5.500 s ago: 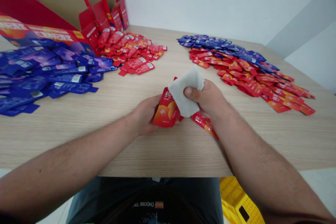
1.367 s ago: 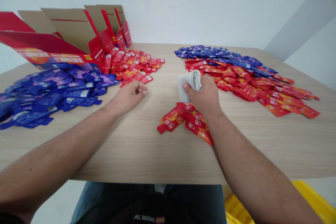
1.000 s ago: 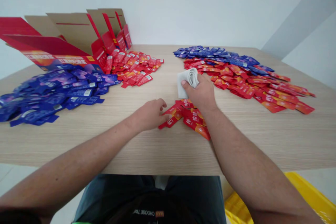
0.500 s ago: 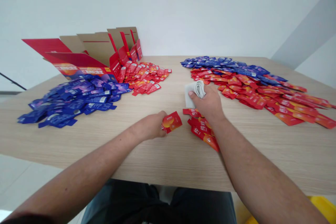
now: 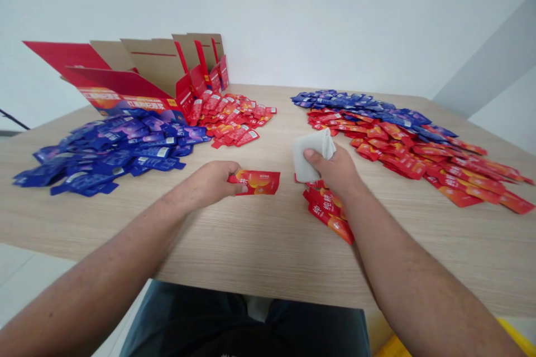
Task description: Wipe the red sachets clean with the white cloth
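Observation:
Between the thumb and fingers of my left hand point(image 5: 220, 184) is a red sachet point(image 5: 262, 183) with an orange print, its free end pointing right. My right hand point(image 5: 335, 167) is closed on a folded white cloth point(image 5: 307, 153), the thumb pressed on its near face. Just below that hand, a few red sachets point(image 5: 329, 212) lie overlapping on the table, partly hidden by the cloth and my right forearm.
Blue sachets point(image 5: 121, 148) form a heap at the left, beside a smaller heap of red sachets point(image 5: 234, 117). Open red cartons point(image 5: 138, 103) stand behind them. Rows of red sachets point(image 5: 402, 150) and blue sachets point(image 5: 355, 101) spread across the right. Something yellow point(image 5: 393, 346) shows below the table edge.
My left hand has moved left and slightly up with the red sachet, which now shows more of its length. The cloth in my right hand has tilted, showing more of its flat face.

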### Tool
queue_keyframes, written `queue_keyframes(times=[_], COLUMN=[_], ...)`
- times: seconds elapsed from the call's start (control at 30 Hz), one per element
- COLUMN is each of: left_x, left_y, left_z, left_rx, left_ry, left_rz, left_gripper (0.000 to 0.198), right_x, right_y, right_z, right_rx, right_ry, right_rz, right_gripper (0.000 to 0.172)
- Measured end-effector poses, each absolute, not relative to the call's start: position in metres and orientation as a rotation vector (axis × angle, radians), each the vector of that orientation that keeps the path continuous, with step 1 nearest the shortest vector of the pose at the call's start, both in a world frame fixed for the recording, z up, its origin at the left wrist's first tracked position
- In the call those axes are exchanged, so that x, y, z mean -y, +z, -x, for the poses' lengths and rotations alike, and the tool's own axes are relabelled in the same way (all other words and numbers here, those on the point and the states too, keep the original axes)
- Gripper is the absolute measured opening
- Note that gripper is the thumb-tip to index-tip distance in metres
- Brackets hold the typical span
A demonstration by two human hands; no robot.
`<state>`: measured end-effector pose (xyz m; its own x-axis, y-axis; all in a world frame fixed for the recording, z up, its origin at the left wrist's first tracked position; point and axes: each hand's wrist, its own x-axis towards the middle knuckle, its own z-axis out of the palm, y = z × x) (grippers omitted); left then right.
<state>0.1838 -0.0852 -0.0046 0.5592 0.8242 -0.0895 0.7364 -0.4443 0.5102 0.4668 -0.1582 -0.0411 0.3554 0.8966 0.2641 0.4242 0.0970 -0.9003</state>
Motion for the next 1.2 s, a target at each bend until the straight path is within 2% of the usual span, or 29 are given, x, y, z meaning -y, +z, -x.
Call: queue_keyframes(times=[0.1,0.17,0.33,0.53,0.63,1.2], left_x=[0.079,0.076,0.076,0.079,0.081,0.091], left_y=[0.011,0.018,0.019,-0.009,-0.023,-0.044], left_z=[-0.192,-0.2,-0.218,-0.229,-0.233,-0.237], left_rx=[-1.101,-1.0,-0.937,-0.93,-0.891,-0.855], left_ry=[0.128,0.075,0.166,0.671,0.793,0.819], left_rz=[-2.315,-2.369,-2.385,-1.901,-1.683,-1.638], left_gripper=[0.012,0.012,0.015,0.023,0.028,0.024], right_x=[0.171,0.179,0.184,0.18,0.179,0.177], right_y=[-0.032,-0.024,-0.017,-0.022,-0.023,-0.027], right_z=[-0.456,-0.447,-0.43,-0.424,-0.422,-0.421], right_rx=[1.328,1.503,1.897,1.94,1.925,1.764], right_ry=[1.067,1.199,1.134,1.052,1.013,0.929], right_rz=[1.257,1.209,1.24,1.333,1.362,1.552], right_gripper=[0.056,0.053,0.033,0.032,0.03,0.034])
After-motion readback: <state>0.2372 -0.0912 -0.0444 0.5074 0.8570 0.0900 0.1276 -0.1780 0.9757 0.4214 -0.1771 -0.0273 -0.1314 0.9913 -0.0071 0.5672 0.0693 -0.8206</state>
